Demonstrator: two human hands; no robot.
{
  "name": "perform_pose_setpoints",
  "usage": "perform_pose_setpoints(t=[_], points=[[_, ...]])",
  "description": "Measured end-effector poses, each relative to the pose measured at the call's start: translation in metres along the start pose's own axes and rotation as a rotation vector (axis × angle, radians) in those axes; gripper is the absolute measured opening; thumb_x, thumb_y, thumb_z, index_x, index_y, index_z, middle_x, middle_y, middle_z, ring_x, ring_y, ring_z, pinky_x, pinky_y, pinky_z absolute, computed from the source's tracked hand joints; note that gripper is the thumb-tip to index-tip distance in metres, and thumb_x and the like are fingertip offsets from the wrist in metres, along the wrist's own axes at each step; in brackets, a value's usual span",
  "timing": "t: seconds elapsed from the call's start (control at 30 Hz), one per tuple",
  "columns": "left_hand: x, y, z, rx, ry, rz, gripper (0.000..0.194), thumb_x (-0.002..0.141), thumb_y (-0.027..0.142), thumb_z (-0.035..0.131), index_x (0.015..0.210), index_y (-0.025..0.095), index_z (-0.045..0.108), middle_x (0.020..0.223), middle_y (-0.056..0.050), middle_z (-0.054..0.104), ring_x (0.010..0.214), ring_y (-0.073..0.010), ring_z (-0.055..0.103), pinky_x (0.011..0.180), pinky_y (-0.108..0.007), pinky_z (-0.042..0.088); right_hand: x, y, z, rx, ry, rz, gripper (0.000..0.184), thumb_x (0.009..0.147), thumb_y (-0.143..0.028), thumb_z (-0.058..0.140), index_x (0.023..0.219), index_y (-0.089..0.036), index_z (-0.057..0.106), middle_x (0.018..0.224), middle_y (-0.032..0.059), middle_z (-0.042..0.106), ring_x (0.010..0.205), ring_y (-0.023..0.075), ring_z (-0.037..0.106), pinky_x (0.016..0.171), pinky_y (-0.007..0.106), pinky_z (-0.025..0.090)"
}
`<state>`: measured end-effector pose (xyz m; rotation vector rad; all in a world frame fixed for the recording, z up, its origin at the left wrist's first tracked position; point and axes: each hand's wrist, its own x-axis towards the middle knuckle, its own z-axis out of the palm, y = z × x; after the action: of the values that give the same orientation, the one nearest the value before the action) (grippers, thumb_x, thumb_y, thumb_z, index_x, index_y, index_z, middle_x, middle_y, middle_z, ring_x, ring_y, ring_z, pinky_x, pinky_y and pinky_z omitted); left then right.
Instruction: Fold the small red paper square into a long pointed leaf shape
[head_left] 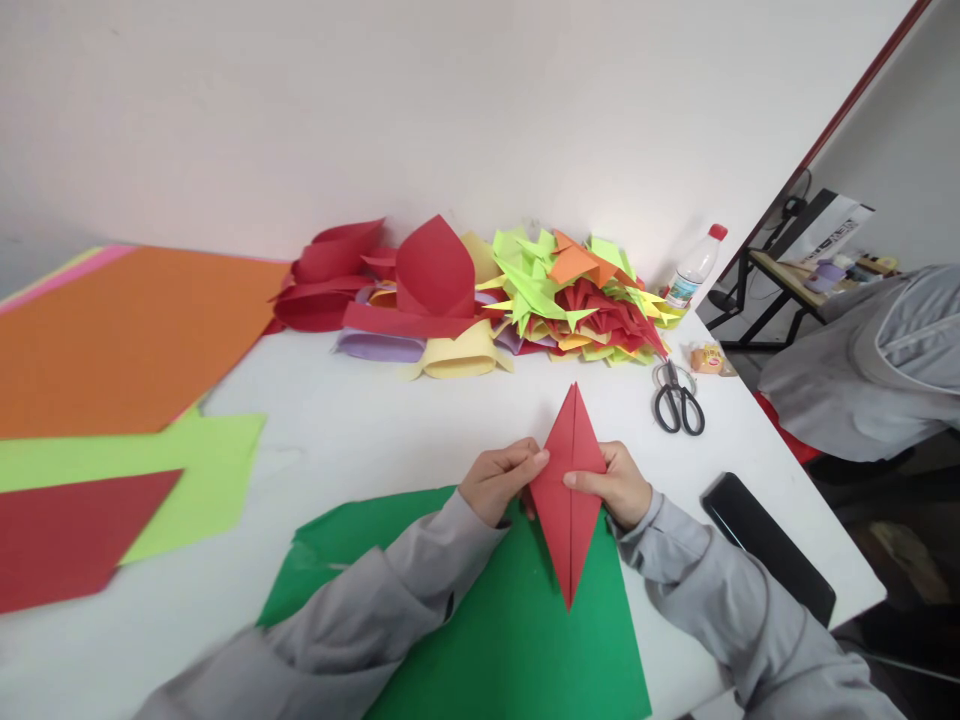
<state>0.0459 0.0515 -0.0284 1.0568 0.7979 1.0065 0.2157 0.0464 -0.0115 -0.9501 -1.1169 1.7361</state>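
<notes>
A piece of red paper (568, 530), folded into a tall diamond with a seam down its middle, is held up between both hands. My left hand (501, 478) pinches its left corner, thumb in front and the other fingers partly hidden behind. On the opposite corner, my right hand (619, 482) is closed, its thumb lying flat near the centre seam. Beneath the hands a large green sheet (525, 640) lies on the white table.
Scissors (679, 400), a small snack packet (709, 358), a bottle (697, 265) and a black phone (769, 545) are at right. Folded paper shapes (540, 285) are heaped along the wall. Orange sheets (142, 330) lie left. Another person (892, 350) sits beyond the table's right edge.
</notes>
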Motion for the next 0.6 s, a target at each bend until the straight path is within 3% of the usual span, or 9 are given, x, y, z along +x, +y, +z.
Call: perform_pose_setpoints(t=[0.17, 0.33, 0.47, 0.6], points=[[0.000, -0.001, -0.001, 0.064, 0.014, 0.026, 0.045, 0.074, 0.052, 0.065, 0.054, 0.013, 0.057, 0.064, 0.003, 0.046, 0.043, -0.0073, 0.049, 0.037, -0.021, 0.042, 0.000, -0.001, 0.000, -0.051, -0.012, -0.015, 0.036, 0.059, -0.036, 0.081, 0.082, -0.011, 0.072, 0.070, 0.0040, 0.072, 0.058, 0.0159, 0.065, 0.061, 0.030, 0.054], [0.002, 0.002, -0.002, 0.206, -0.026, 0.166, 0.029, 0.067, 0.043, 0.073, 0.064, 0.014, 0.069, 0.073, -0.004, 0.059, 0.073, -0.0178, 0.058, 0.070, -0.030, 0.051, 0.000, 0.001, 0.001, -0.118, 0.011, -0.050, 0.032, 0.062, -0.038, 0.079, 0.082, -0.014, 0.073, 0.073, 0.0019, 0.072, 0.061, 0.0133, 0.062, 0.061, 0.026, 0.050], [0.004, -0.002, -0.003, 0.067, 0.034, 0.086, 0.030, 0.069, 0.043, 0.072, 0.074, 0.014, 0.072, 0.090, -0.008, 0.066, 0.077, -0.0205, 0.061, 0.072, -0.034, 0.052, 0.001, 0.009, -0.003, -0.012, 0.011, -0.043, 0.035, 0.070, -0.047, 0.072, 0.078, -0.013, 0.071, 0.063, 0.0017, 0.068, 0.053, 0.0121, 0.058, 0.056, 0.025, 0.047], [0.003, -0.005, -0.003, -0.042, 0.090, 0.015, 0.035, 0.065, 0.043, 0.075, 0.083, 0.013, 0.073, 0.095, -0.009, 0.069, 0.083, -0.0237, 0.063, 0.073, -0.035, 0.054, 0.003, 0.011, -0.004, -0.103, 0.065, -0.069, 0.036, 0.072, -0.047, 0.070, 0.062, -0.013, 0.065, 0.048, -0.0010, 0.060, 0.039, 0.0078, 0.048, 0.040, 0.019, 0.036]])
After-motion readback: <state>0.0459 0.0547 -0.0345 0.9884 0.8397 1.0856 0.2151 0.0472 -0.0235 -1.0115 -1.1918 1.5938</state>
